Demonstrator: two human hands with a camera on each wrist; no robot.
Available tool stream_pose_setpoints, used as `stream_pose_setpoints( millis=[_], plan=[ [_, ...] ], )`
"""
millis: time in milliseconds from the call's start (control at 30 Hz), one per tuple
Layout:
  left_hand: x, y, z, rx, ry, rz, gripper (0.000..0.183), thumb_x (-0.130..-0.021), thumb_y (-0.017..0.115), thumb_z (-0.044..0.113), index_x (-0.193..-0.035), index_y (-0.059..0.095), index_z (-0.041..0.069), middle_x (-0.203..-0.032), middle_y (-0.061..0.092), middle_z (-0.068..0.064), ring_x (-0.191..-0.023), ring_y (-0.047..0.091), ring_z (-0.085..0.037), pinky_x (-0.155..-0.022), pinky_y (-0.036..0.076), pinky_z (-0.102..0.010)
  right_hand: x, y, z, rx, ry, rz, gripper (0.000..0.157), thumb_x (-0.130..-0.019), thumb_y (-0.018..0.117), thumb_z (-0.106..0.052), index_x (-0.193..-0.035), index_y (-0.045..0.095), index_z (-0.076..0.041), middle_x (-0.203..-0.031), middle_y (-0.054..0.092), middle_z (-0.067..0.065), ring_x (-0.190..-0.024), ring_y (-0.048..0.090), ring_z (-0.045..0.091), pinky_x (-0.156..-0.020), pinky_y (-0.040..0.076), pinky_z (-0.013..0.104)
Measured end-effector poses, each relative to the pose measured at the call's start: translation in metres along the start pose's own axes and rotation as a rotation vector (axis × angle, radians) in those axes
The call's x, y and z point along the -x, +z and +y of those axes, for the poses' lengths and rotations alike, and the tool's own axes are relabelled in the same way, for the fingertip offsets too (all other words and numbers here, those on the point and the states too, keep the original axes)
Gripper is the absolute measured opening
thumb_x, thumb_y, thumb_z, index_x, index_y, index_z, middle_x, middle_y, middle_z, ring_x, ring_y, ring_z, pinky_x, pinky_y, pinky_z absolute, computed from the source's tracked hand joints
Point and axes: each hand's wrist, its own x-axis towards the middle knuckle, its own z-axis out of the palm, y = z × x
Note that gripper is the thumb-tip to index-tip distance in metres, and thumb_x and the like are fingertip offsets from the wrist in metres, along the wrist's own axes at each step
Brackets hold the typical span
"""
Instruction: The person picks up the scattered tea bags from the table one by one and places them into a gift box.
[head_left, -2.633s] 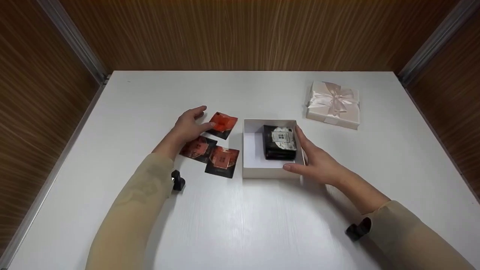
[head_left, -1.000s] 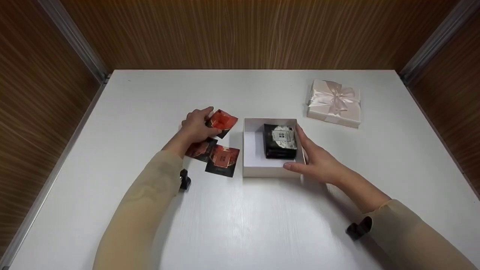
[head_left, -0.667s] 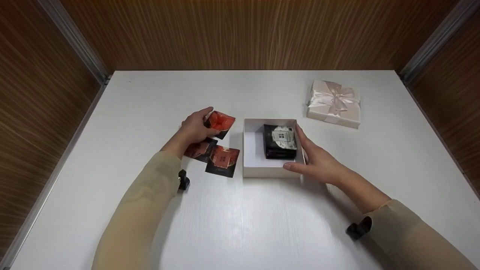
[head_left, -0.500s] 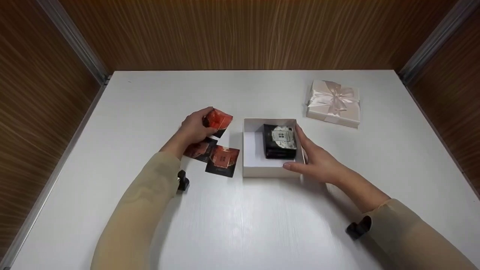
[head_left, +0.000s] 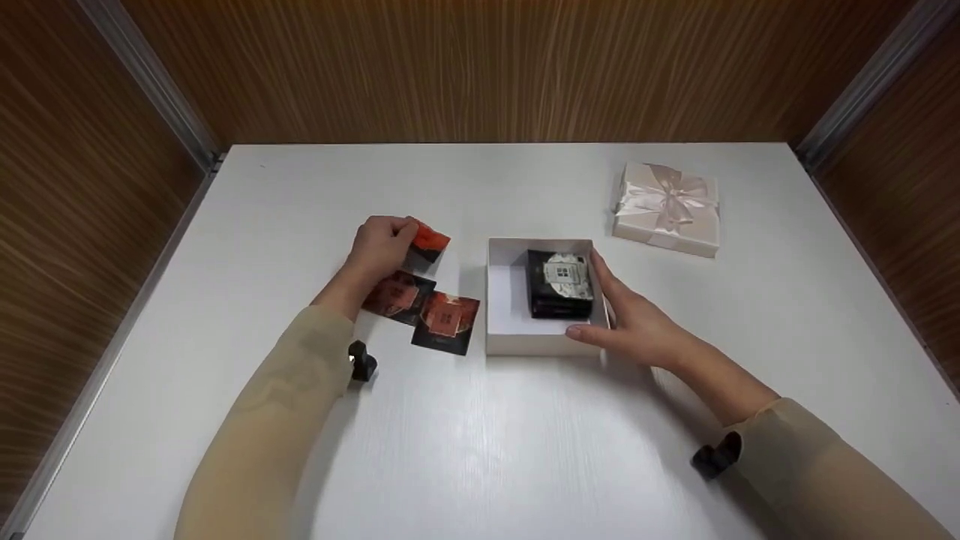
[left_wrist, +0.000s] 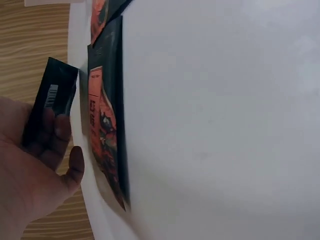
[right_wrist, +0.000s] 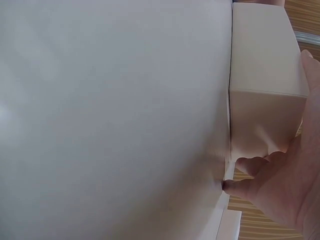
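My left hand pinches a red-and-black sachet between thumb and fingers, raised a little over the table. In the left wrist view its dark back with a barcode label faces the camera. Two more such sachets, one just below the hand and one to its right, lie overlapping at a corner. My right hand holds a white open box at its right side, thumb over the front corner and fingers along the wall. Inside, against the right, sits a stack of black sachets with a white-patterned top one.
A pale pink lid with a satin ribbon bow lies at the back right of the white table. Bare white floor shows in the box's left half. Wood-grain panels stand behind and at both sides.
My left hand has taken hold of the upper red sachet, drawn it left and tilted it up from the table. My right hand and the box have stayed in place.
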Motion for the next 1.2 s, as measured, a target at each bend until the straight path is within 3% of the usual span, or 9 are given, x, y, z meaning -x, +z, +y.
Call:
stream_pose_setpoints(
  millis=[167,300,633,933,1200],
  plan=[
    [0.005,-0.006,0.008,0.133,-0.069,0.035,0.037,-0.110,0.061,0.025,-0.145,0.068,0.018,-0.146,0.061,-0.006,-0.131,0.054,-0.016,-0.111,0.046,-0.035,-0.002,0.001,0.000,-0.005,0.005,-0.009,0.120,-0.094,0.075,-0.057,-0.171,-0.008,-0.018,-0.175,0.011,0.020,-0.157,0.022,0.041,-0.125,0.022,0.058],
    [0.010,-0.009,0.015,0.173,-0.056,0.037,0.043,-0.108,0.066,0.022,-0.150,0.064,0.026,-0.149,0.059,-0.002,-0.131,0.055,-0.013,-0.108,0.049,-0.032,-0.003,0.001,0.000,0.002,-0.001,-0.009,0.119,-0.095,0.075,-0.057,-0.171,-0.008,-0.018,-0.175,0.011,0.020,-0.158,0.021,0.041,-0.126,0.022,0.057],
    [0.022,-0.008,0.039,0.160,0.131,0.013,0.054,-0.104,0.072,0.018,-0.155,0.057,0.028,-0.153,0.059,-0.005,-0.133,0.061,-0.011,-0.103,0.053,-0.030,-0.004,0.000,0.000,0.011,-0.005,-0.005,0.120,-0.094,0.075,-0.058,-0.171,-0.007,-0.018,-0.175,0.011,0.021,-0.157,0.022,0.043,-0.125,0.023,0.058],
    [0.038,0.008,0.067,0.101,0.297,0.004,0.053,-0.103,0.074,0.022,-0.154,0.058,0.021,-0.148,0.063,-0.005,-0.133,0.062,-0.015,-0.102,0.055,-0.032,-0.005,-0.001,0.000,0.014,0.010,-0.009,0.119,-0.094,0.075,-0.059,-0.171,-0.008,-0.020,-0.175,0.011,0.021,-0.156,0.023,0.044,-0.125,0.023,0.059],
    [0.048,0.032,0.087,0.065,0.342,-0.051,0.053,-0.102,0.075,0.028,-0.152,0.060,0.025,-0.144,0.066,0.000,-0.131,0.062,-0.010,-0.102,0.052,-0.031,-0.004,-0.001,0.001,0.007,0.003,0.001,0.118,-0.094,0.075,-0.058,-0.172,-0.005,-0.020,-0.175,0.013,0.019,-0.157,0.024,0.041,-0.125,0.024,0.059]
  ],
)
